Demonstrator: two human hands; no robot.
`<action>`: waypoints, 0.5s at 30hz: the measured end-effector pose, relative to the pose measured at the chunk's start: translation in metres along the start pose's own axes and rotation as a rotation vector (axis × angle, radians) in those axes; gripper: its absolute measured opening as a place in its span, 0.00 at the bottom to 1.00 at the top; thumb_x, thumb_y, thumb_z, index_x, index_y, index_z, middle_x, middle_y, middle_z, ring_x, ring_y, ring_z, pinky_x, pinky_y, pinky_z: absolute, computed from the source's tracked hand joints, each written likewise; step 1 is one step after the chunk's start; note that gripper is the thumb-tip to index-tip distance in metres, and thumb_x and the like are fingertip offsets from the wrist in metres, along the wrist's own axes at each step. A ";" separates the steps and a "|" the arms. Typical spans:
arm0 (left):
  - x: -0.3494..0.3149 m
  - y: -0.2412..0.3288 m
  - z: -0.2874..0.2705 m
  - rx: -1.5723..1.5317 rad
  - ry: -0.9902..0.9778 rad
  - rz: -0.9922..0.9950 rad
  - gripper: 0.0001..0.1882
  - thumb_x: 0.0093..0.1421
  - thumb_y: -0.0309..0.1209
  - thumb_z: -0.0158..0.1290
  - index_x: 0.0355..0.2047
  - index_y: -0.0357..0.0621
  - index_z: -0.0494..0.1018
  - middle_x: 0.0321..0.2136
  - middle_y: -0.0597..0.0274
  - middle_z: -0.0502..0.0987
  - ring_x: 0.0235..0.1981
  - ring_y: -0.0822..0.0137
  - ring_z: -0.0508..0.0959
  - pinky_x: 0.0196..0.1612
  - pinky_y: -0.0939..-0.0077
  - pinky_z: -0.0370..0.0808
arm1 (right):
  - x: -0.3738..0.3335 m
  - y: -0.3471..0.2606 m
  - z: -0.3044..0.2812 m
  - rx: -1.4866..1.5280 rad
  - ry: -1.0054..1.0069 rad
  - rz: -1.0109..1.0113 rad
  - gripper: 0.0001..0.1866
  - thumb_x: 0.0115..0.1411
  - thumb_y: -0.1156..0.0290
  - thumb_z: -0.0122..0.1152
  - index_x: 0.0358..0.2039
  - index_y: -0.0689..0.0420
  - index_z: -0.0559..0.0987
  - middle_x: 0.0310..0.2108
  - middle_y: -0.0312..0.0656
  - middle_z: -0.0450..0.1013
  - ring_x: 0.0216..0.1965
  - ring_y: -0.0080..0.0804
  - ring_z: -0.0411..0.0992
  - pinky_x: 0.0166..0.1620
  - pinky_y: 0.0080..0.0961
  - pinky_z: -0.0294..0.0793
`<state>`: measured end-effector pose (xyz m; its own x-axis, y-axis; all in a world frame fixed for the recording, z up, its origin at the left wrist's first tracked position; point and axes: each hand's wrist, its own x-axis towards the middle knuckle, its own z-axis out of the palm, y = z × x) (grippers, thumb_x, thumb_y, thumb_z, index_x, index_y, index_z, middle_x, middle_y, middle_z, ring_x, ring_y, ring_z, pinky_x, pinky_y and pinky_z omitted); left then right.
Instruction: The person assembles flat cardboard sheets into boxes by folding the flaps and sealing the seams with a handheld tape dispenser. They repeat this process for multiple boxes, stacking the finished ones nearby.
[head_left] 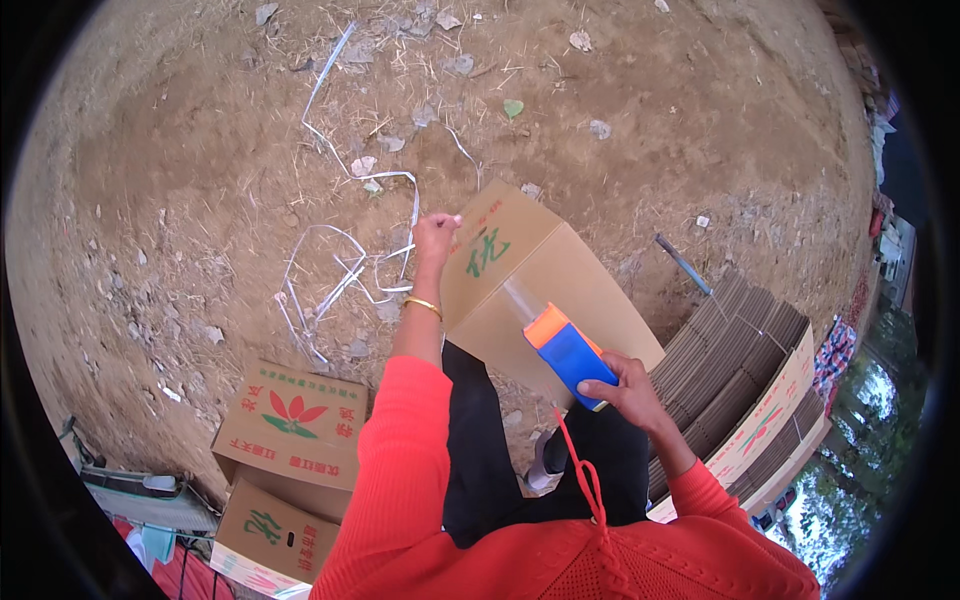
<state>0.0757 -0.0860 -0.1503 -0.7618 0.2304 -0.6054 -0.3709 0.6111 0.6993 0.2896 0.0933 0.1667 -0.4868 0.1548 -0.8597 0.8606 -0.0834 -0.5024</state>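
Right hand (632,392) grips a blue-orange tape dispenser (570,358) over brown cardboard (595,295)

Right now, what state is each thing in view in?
Tape dispenser: held in right grip
Clear tape: drawn out from the dispenser
Left grip: bent, hold unclear
Nearest cardboard: panels meeting along a line
Stacked cartons: flattened
White strap: loose, tangled
Lower-left carton: open or shut unclear

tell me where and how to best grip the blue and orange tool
Probably by the near end of its blue body, coming from the lower right, as the right hand does, thumb on top. The tool is long and slants up-left, its orange end over the carton, so this grip leaves that end free.
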 end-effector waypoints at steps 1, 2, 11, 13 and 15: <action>0.000 -0.003 0.003 0.017 -0.003 -0.022 0.11 0.53 0.35 0.60 0.26 0.40 0.81 0.15 0.66 0.75 0.19 0.78 0.72 0.25 0.79 0.68 | 0.002 0.005 -0.001 -0.020 -0.002 -0.013 0.16 0.51 0.63 0.69 0.28 0.63 0.78 0.27 0.36 0.69 0.31 0.22 0.68 0.35 0.22 0.68; -0.002 -0.006 0.007 0.003 -0.017 -0.048 0.10 0.52 0.35 0.60 0.26 0.40 0.81 0.15 0.63 0.76 0.19 0.75 0.73 0.26 0.77 0.69 | 0.003 0.009 -0.002 -0.040 -0.004 -0.027 0.16 0.51 0.62 0.69 0.28 0.63 0.77 0.27 0.36 0.68 0.31 0.22 0.68 0.35 0.23 0.68; -0.037 -0.005 0.041 0.047 -0.044 -0.033 0.12 0.49 0.36 0.62 0.30 0.41 0.81 0.21 0.54 0.79 0.23 0.65 0.78 0.30 0.70 0.73 | 0.005 0.034 0.001 0.041 0.033 0.020 0.19 0.50 0.58 0.69 0.26 0.63 0.76 0.24 0.38 0.68 0.30 0.25 0.67 0.35 0.24 0.67; -0.035 -0.008 0.041 0.124 -0.091 0.007 0.17 0.50 0.37 0.62 0.38 0.42 0.79 0.28 0.52 0.80 0.28 0.59 0.80 0.34 0.68 0.74 | 0.004 0.034 0.002 0.018 0.022 0.025 0.19 0.50 0.58 0.69 0.26 0.63 0.76 0.24 0.38 0.68 0.30 0.25 0.67 0.35 0.24 0.67; -0.035 0.010 0.045 0.336 -0.080 -0.116 0.25 0.51 0.39 0.61 0.50 0.46 0.72 0.40 0.49 0.77 0.41 0.52 0.77 0.42 0.64 0.73 | 0.005 0.037 0.001 0.018 0.029 0.029 0.19 0.50 0.58 0.69 0.26 0.63 0.76 0.24 0.39 0.68 0.29 0.25 0.67 0.35 0.24 0.67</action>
<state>0.1228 -0.0538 -0.1397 -0.6764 0.1955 -0.7102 -0.2470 0.8481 0.4687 0.3189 0.0899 0.1438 -0.4568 0.1805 -0.8711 0.8713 -0.1064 -0.4790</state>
